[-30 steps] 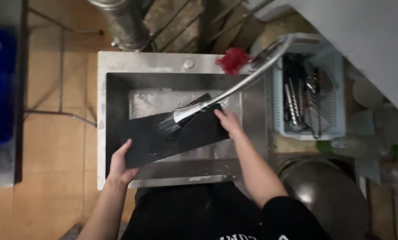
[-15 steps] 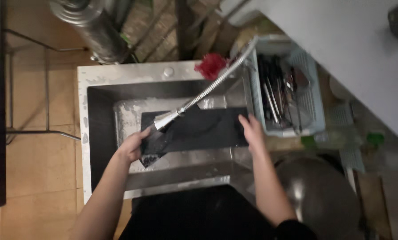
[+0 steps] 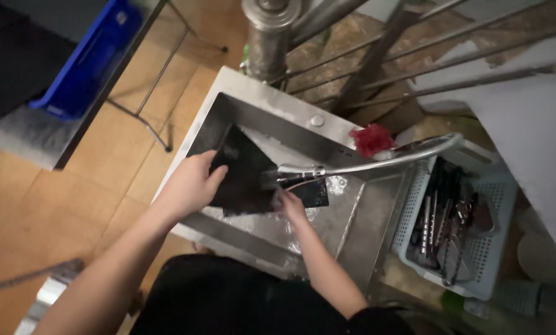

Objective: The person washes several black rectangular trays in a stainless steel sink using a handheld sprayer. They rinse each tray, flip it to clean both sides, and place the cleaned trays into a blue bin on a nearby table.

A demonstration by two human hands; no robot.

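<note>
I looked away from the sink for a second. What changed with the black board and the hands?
The black board has been tipped up on its left end. The left hand still grips its left edge; the right hand has slid from the far right edge inward, beneath the spray head. The basket is unchanged.

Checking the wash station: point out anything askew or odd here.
Nothing looks damaged. The black board sits tilted in the sink, its end propped up by the left hand under the faucet sprayer.

black tray partly behind faucet head, basket utensils blurred
</note>
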